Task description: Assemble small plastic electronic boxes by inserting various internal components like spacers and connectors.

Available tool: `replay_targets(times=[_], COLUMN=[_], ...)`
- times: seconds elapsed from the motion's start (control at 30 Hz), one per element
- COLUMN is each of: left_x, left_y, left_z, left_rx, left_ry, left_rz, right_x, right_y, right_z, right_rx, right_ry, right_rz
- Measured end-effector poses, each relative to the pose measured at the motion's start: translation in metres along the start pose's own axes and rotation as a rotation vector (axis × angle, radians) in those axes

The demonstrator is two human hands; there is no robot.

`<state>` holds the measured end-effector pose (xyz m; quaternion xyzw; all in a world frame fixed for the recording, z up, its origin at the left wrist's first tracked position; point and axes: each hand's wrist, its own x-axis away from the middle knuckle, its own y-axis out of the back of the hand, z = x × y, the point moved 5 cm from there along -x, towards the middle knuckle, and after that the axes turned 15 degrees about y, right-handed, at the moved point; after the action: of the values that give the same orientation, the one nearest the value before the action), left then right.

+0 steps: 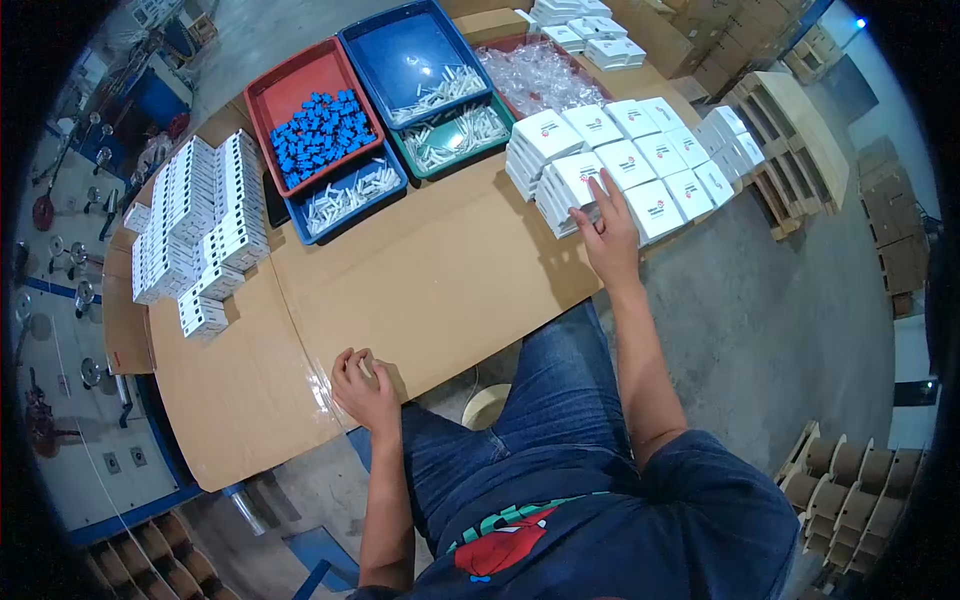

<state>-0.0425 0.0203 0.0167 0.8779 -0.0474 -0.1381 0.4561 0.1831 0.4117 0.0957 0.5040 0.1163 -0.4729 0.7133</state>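
Many white boxes (657, 155) sit at one o'clock, apparently for reach. Right hand (610, 235) touches them, fingers apart; left hand (367, 395) curls loosely.

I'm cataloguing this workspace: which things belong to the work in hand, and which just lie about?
Likely in the work:
white boxes under the right hand
blue parts in the red tray
white pieces in blue trays
white stacks at left

Seemingly lying about:
wooden pallet
brown cartons behind
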Motion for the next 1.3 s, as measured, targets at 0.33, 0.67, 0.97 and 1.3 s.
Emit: replay_targets(times=[0.33, 0.67, 0.97, 1.3], left_x=[0.001, 0.000, -0.002, 0.008], left_y=[-0.001, 0.002, 0.004, -0.003], left_z=[0.001, 0.001, 0.005, 0.026], left_rx=[0.030, 0.050, 0.287, 0.988], left_ry=[-0.004, -0.017, -0.028, 0.395], left_rz=[0.010, 0.008, -0.012, 0.266], right_x=[-0.005, -0.010, -0.009, 0.004], right_y=[0.006, 0.017, 0.015, -0.001], right_z=[0.007, 0.021, 0.042, 0.059], right_rx=[-0.096, -0.113, -0.311, -0.478], right_ry=[0.066, 0.130, 0.081, 0.023], right_rz=[-0.098, -0.189, -0.229, -0.198])
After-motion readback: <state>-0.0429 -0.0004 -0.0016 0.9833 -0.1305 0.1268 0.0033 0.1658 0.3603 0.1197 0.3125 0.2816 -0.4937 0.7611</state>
